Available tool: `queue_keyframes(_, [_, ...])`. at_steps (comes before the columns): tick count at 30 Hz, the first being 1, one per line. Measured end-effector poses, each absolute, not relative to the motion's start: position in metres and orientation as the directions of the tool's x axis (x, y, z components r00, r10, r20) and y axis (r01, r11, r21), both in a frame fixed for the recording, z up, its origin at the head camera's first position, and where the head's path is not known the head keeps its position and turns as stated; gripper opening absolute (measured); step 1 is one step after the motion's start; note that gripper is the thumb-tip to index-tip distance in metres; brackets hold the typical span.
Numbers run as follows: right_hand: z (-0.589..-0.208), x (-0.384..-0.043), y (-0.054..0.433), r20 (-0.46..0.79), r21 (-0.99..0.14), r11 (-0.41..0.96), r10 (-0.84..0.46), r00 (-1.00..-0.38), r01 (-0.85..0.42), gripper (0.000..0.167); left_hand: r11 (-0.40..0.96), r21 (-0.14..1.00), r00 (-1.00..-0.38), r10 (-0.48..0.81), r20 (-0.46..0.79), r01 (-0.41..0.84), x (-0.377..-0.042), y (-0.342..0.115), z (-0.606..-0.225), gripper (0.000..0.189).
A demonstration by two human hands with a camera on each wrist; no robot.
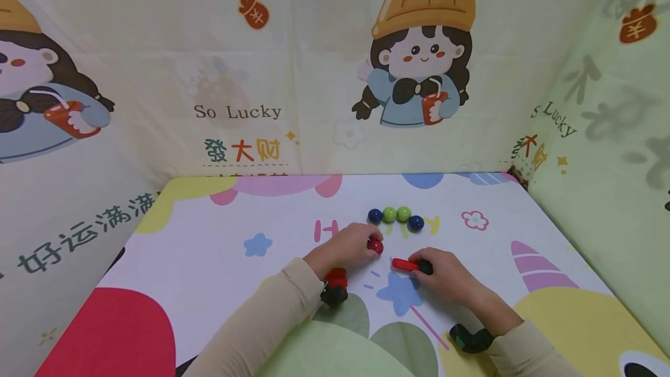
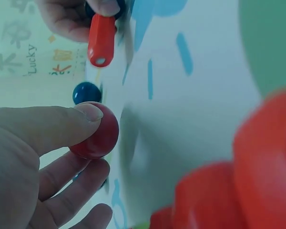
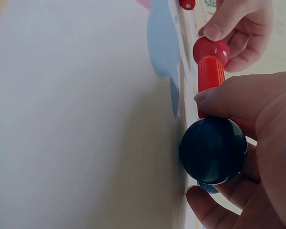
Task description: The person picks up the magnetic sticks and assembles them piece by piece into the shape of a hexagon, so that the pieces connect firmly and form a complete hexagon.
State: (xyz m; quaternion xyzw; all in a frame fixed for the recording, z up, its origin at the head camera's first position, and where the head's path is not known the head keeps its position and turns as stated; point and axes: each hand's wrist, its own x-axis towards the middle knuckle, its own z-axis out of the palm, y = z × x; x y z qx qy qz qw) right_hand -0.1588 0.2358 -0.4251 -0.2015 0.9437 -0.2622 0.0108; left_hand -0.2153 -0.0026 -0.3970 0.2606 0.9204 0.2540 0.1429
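Observation:
My left hand (image 1: 349,246) pinches a red ball (image 2: 96,133) between thumb and fingers, close over the table. To its right, my right hand (image 1: 445,272) holds a short red rod (image 1: 403,264) with a dark blue ball (image 3: 213,150) at its near end. The rod's free end points left toward the red ball; a gap shows between them in the head view. In the left wrist view that end (image 2: 101,59) has a pale round spot. Beyond both hands, two green balls (image 1: 389,214) sit in a row between two dark blue balls (image 1: 416,223).
Red pieces (image 1: 337,277) lie by my left wrist, partly hidden, and loom blurred in the left wrist view. A dark wrist camera (image 1: 471,339) sits on my right wrist. The printed tabletop (image 1: 209,260) meets printed cloth walls (image 1: 314,74) at the back and sides.

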Motion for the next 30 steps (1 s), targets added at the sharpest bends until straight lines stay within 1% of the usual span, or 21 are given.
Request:
queue_keyframes(6, [-0.424,-0.159,0.236,0.065,-0.506,0.787,-0.374,-0.925,-0.354,0.024,0.734,0.551,-0.811,0.561,-0.164,0.396,-0.211,0.005,-0.399,0.036])
queue_keyframes(13, [-0.424,-0.16,0.236,0.075,-0.495,0.79,-0.375,-0.924,-0.361,0.024,0.717,0.555,-0.795,0.587,-0.154,0.422,-0.207,0.008,-0.402,0.035])
queue_keyframes(22, [-0.427,-0.16,0.237,0.098,-0.495,0.786,-0.374,-0.922,-0.371,0.024,0.726,0.563,-0.796,0.577,-0.184,0.396,-0.207,0.015,-0.407,0.035])
queue_keyframes(30, [-0.427,-0.162,0.236,0.089,-0.505,0.781,-0.377,-0.922,-0.368,0.025,0.722,0.553,-0.789,0.589,-0.174,0.416,-0.205,0.019,-0.407,0.033])
